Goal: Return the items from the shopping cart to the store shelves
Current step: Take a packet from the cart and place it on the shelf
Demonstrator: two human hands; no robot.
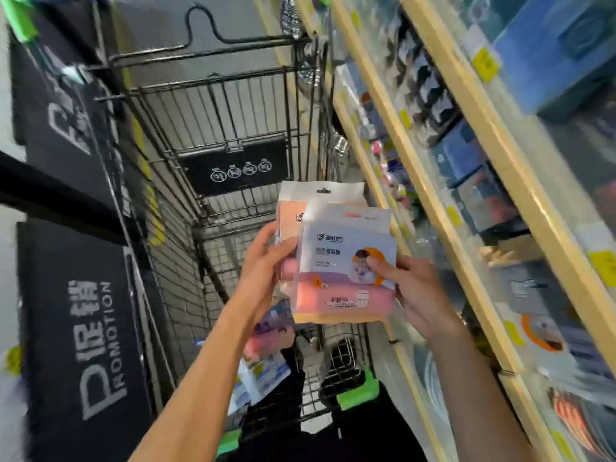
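I can't see most of the back packet [293, 208]; the front packet [346, 261] covers it. My left hand [263, 265] and right hand [416, 288] hide the sides of both packets, and most of my fingers are tucked behind them. The small words on the front packet are too fuzzy to read. The shelves [443, 181] on the right are one big blur, so I can't tell what the boxes there are. My arm covers part of a packet down in the cart [253, 145]. The black sign [83, 328] is cut off at the bottom edge.
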